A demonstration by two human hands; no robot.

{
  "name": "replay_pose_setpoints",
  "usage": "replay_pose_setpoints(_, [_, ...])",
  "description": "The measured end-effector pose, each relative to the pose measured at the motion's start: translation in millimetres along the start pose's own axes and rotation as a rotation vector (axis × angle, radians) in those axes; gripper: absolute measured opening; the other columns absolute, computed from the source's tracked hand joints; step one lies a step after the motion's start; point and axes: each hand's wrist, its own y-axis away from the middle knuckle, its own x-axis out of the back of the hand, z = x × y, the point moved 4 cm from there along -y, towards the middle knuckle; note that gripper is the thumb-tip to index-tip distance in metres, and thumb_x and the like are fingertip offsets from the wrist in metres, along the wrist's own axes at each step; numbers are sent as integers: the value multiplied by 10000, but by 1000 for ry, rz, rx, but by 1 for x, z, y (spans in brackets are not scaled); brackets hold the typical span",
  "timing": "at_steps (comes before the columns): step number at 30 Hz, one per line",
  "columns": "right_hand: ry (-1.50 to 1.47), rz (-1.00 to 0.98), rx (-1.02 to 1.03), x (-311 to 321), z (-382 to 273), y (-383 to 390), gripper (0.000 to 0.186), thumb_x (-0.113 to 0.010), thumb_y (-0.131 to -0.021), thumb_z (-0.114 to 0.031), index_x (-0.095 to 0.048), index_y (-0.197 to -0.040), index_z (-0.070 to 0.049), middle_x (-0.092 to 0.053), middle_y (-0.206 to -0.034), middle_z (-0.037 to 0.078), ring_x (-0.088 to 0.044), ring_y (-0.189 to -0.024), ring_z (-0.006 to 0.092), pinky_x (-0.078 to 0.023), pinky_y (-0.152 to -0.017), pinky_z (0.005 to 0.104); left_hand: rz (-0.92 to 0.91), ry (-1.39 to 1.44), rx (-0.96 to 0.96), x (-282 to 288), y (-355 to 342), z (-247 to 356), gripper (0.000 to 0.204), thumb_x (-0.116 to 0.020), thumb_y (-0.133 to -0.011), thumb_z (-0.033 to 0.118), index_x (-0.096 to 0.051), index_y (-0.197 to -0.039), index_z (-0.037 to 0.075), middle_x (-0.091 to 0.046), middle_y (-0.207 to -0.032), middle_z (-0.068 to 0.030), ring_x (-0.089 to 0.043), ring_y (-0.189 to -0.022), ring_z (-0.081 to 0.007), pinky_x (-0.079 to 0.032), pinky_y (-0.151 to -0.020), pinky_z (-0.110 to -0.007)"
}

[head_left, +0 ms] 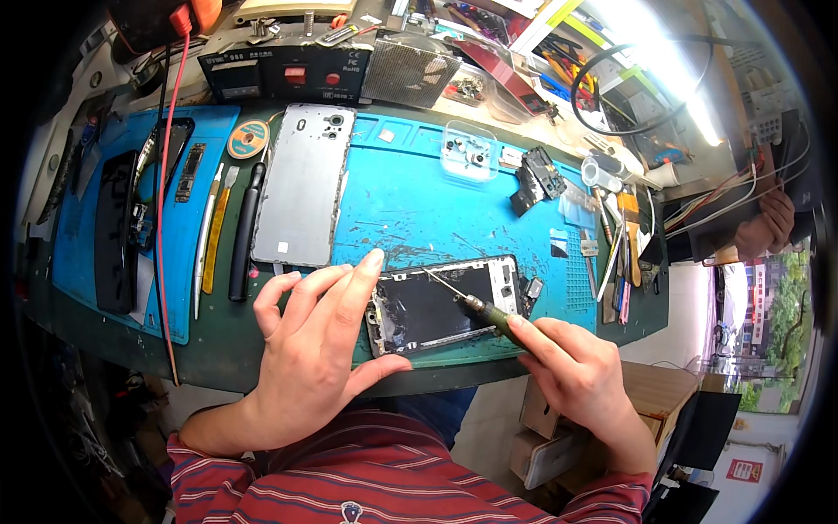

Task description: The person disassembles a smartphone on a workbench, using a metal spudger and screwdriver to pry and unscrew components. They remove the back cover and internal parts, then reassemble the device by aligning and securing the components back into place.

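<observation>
An opened phone frame (441, 301) with a black inner face lies on the blue work mat (410, 201), close to the bench's front edge. My right hand (567, 362) is closed around a craft knife (484, 310) with a dark green handle and a metal collar. Its thin tip reaches the frame's upper edge; whether it touches cannot be made out. Over the frame's left end, my left hand (319, 327) is open, fingers stretched and thumb beside the lower left corner. Small dark parts (530, 290) sit against the frame's right end.
A large grey panel (301, 183) lies left of the mat's middle, beside a black pen-like tool (247, 231), a yellow tool (214, 244) and a solder spool (249, 138). A clear box (469, 150) of small parts stands behind. Brushes (630, 236) lie right; a red cable (164, 175) hangs left.
</observation>
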Motion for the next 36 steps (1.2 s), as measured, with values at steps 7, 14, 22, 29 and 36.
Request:
replay_pose_setpoints(7, [-31, -15, -35, 6, 9, -2, 562, -813, -819, -39, -738, -1365, -149, -704, -1028, 39, -667, -765, 204, -547, -626, 346, -3, 12, 5, 0, 0, -1, 1118, -904, -733, 481, -387, -1604, 8, -664, -1454, -103, -588, -1313, -241, -272, -1137, -494])
replay_pose_setpoints(14, [-38, 1, 6, 1, 18, -6, 542, -825, -806, -55, -754, -1333, -160, -723, -1025, 39, -685, -776, 201, -574, -647, 350, 5, 15, 10, 0, 0, -1, 1124, -912, -722, 473, -391, -1604, 9, -670, -1448, -95, -590, -1311, -238, -274, -1135, -491])
replay_pose_setpoints(22, [-29, -53, 41, 15, 31, -26, 548, -817, -792, -44, -760, -1317, -191, -754, -1073, 41, -730, -849, 230, -600, -705, 363, -2, 8, 19, 0, 0, -1, 1118, -906, -726, 484, -399, -1600, 7, -675, -1445, -90, -592, -1303, -233, -278, -1124, -489])
replay_pose_setpoints(29, [-44, -55, 65, 13, 30, -24, 574, -800, -786, -21, -755, -1333, -192, -751, -1082, 55, -716, -828, 227, -600, -702, 365, -10, 0, 23, 0, 0, -1, 1110, -900, -726, 501, -414, -1591, 3, -669, -1454, -83, -594, -1297, -232, -278, -1124, -490])
replay_pose_setpoints(36, [-40, -49, 84, 11, 28, -27, 581, -811, -783, -27, -752, -1340, -182, -752, -1088, 71, -725, -837, 236, -604, -704, 363, -13, 2, 21, 0, 0, -2, 1112, -899, -719, 504, -418, -1587, 2, -664, -1460, -82, -595, -1298, -232, -283, -1121, -488])
